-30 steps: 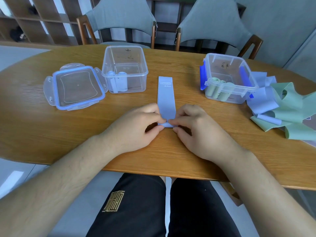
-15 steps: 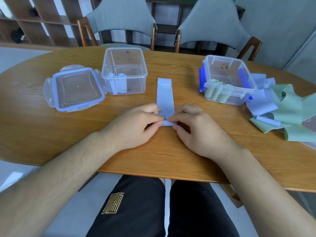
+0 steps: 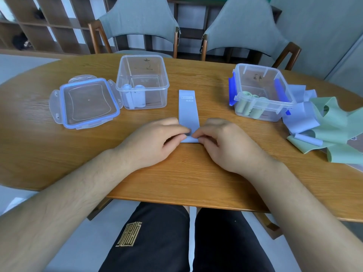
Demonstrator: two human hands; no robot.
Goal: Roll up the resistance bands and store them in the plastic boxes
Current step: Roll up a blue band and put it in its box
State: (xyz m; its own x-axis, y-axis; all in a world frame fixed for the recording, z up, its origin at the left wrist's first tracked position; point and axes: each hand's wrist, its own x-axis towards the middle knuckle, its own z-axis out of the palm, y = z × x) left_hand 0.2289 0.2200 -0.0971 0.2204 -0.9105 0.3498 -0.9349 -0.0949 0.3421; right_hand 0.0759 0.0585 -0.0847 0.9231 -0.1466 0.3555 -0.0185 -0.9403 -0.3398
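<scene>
A light blue resistance band [image 3: 187, 109] lies flat on the wooden table [image 3: 176, 177], running away from me. Its near end is curled into a small roll. My left hand [image 3: 155, 142] and my right hand [image 3: 225, 144] pinch that roll from either side with thumbs and fingertips. A clear plastic box [image 3: 142, 83] at the left holds two rolled blue bands. Another clear box with blue clips [image 3: 259, 93] at the right holds several rolled green bands.
A clear lid with a blue seal [image 3: 86, 103] lies left of the left box. A heap of loose green and blue bands [image 3: 330, 124] sits at the table's right edge. Two grey chairs [image 3: 141, 24] stand behind the table.
The roll at the band's near end has grown slightly and moved a little away from me, so less flat band shows. Both hands keep their pinch.
</scene>
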